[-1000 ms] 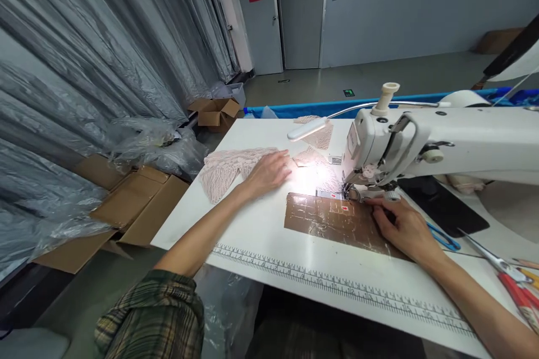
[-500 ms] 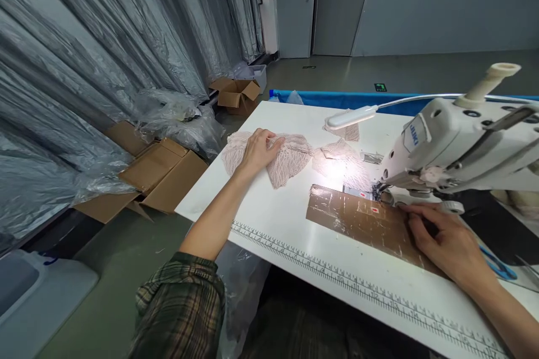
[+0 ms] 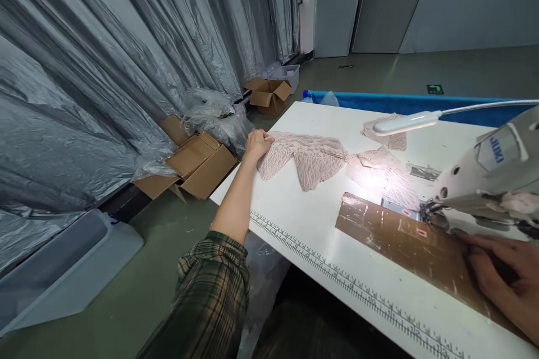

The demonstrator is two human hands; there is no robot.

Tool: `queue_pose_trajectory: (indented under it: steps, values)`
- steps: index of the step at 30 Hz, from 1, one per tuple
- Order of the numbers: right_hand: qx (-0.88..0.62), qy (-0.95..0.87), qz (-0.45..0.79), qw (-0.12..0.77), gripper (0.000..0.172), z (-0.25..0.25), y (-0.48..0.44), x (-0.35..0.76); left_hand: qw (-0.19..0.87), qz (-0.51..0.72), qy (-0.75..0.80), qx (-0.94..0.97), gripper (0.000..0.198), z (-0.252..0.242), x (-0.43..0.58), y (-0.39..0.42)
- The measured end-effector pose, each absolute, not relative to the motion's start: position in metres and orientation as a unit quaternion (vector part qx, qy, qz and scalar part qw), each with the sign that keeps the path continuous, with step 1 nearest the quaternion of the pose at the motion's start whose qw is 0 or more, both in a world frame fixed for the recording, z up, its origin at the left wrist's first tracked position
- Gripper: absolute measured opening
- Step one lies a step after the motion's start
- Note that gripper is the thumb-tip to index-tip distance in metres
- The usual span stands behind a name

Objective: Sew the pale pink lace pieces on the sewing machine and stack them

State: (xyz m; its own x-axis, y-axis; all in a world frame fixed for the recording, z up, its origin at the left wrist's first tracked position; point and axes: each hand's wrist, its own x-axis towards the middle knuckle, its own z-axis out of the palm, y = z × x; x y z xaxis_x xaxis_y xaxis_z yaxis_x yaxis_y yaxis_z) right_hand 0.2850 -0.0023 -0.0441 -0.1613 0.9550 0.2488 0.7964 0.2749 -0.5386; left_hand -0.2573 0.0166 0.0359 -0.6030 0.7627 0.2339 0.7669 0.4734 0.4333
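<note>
At the table's far-left side, my left hand [image 3: 257,145] pinches the left end of a pale pink lace piece [image 3: 318,158]. That lace lies flat, its lower edge pointed. It runs right to another lace piece [image 3: 379,171], brightly lit, whose right end reaches the presser foot of a white sewing machine [image 3: 501,162]. My right hand [image 3: 507,275] rests by the machine on a brown taped board [image 3: 391,235]. Its fingers are partly bent and apart, with nothing visible in them; the right frame edge cuts the hand off.
A lamp [image 3: 406,122] hangs over a smaller lace scrap [image 3: 389,133]. Ruler markings [image 3: 337,275] run along the table's near edge. On the floor to the left are cardboard boxes [image 3: 206,162], clear plastic bags [image 3: 217,115] and a plastic bin [image 3: 105,258].
My left hand has moved from the middle of the lace to its left end and closed on it. The view has turned left; my right hand stays by the machine.
</note>
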Motion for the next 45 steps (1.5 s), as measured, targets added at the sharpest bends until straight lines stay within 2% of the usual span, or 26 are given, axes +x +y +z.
queue_pose_trajectory:
  steps: [2,7,10,21,24,26,27,29,31,32,35,38,39,42,45]
  values:
    - [-0.594,-0.745,0.143,0.269,0.026,-0.047,-0.001,0.288,0.002,-0.252,-0.864,-0.435,0.01,0.035,-0.254,0.016]
    - [-0.61,-0.745,0.168,0.211,0.05,-0.043,0.0,0.288,0.011,-0.268,-0.868,-0.419,0.016,0.04,-0.25,0.014]
    - [-0.624,-0.736,0.165,0.204,0.057,-0.04,-0.001,0.286,0.02,-0.288,-0.863,-0.415,0.016,0.042,-0.252,0.014]
    - [-0.606,-0.734,0.21,0.222,0.029,-0.028,-0.004,0.283,0.09,-0.367,-0.768,-0.517,0.017,0.049,-0.246,0.01]
    - [-0.575,-0.743,0.196,0.281,0.021,-0.016,-0.022,0.275,0.09,-0.36,-0.728,-0.577,0.015,0.052,-0.237,0.007]
    - [-0.528,-0.762,0.168,0.336,0.025,-0.007,-0.035,0.265,0.079,-0.351,-0.699,-0.618,0.012,0.056,-0.232,0.004]
    - [-0.488,-0.789,0.175,0.329,0.024,-0.002,-0.041,0.259,0.072,-0.348,-0.685,-0.637,0.012,0.057,-0.229,0.001]
    - [-0.417,-0.823,0.233,0.307,0.019,0.008,-0.046,0.243,0.058,-0.345,-0.66,-0.665,0.015,0.06,-0.226,-0.005]
    - [-0.402,-0.814,0.32,0.271,0.018,0.02,-0.046,0.218,0.049,-0.345,-0.644,-0.68,0.015,0.061,-0.222,-0.014]
    - [-0.409,-0.789,0.36,0.283,0.02,0.026,-0.043,0.202,0.045,-0.35,-0.64,-0.683,0.015,0.06,-0.221,-0.018]
    - [-0.437,-0.69,0.522,0.246,0.032,0.048,-0.031,0.138,0.03,-0.387,-0.627,-0.675,0.028,0.057,-0.216,-0.031]
    - [-0.408,-0.508,0.707,0.274,0.019,0.066,-0.015,0.06,0.012,-0.415,-0.611,-0.674,0.036,0.054,-0.209,-0.04]
    - [-0.394,-0.482,0.732,0.275,0.017,0.07,-0.01,0.036,0.006,-0.412,-0.606,-0.68,0.035,0.053,-0.206,-0.042]
    - [-0.375,-0.438,0.773,0.265,0.028,0.073,0.001,-0.019,-0.02,-0.387,-0.584,-0.713,0.031,0.055,-0.199,-0.045]
    - [-0.399,-0.402,0.775,0.28,0.018,0.065,0.007,-0.04,-0.055,-0.385,-0.55,-0.739,0.033,0.059,-0.202,-0.043]
